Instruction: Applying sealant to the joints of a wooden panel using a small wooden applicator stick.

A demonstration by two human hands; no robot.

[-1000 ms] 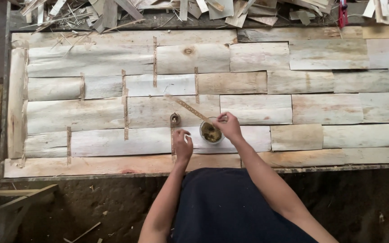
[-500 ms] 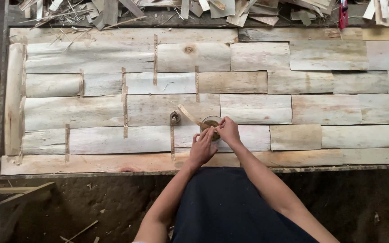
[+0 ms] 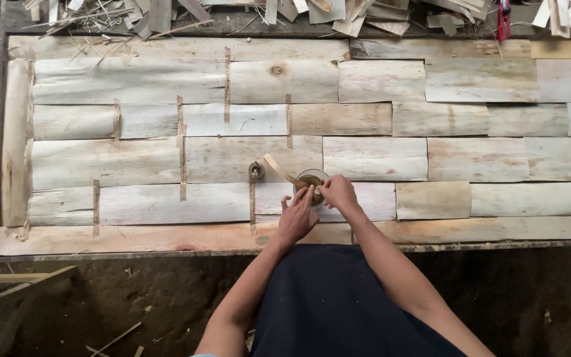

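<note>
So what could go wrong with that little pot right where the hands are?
The small round pot sits on the thin wood sheets with a flat stick leaning out of it. The right hand and the left hand are both at its rim, so a bump might tip it and spill onto the sheets. The stick could also flick out and drip. The little tape roll beside it might get knocked away.

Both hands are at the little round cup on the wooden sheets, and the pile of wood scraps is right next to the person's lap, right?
Not quite. Both hands are at the little round cup on the wooden sheets, but the head view shows the wood scraps along the far edge, away from the person.
</note>
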